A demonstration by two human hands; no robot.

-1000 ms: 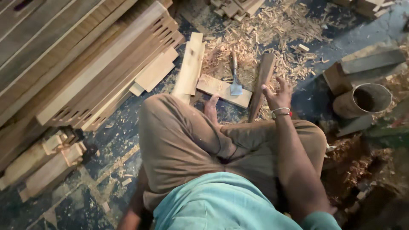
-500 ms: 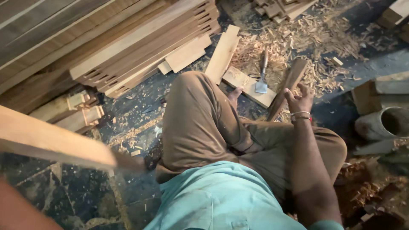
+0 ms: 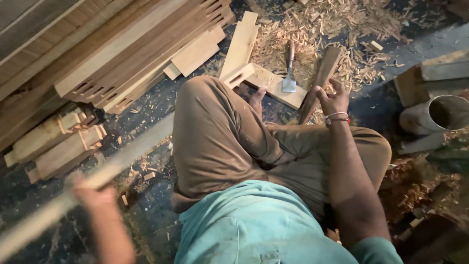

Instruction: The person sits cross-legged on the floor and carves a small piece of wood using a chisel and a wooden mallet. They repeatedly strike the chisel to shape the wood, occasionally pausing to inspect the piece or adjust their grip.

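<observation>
One long wooden strip [image 3: 122,161] gripped in blurred left hand [image 3: 93,193], floor-level.

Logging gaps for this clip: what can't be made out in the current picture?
- Head view: left hand and the long pale wooden strip it grips are motion-blurred.
- Strip's near end is cut off by the left edge.
- Grey round bucket is cut by the right edge, its inside dark.

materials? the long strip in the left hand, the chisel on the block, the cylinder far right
Long strip: pale bare wood by its colour, motion-blurred, finish unclear, gripped by the left hand.
Chisel: brownish handle, probably wood; dull grey blade, likely steel.
Cylinder: open-ended, matte grey-beige; plastic or cement pipe, cannot tell which.
</observation>
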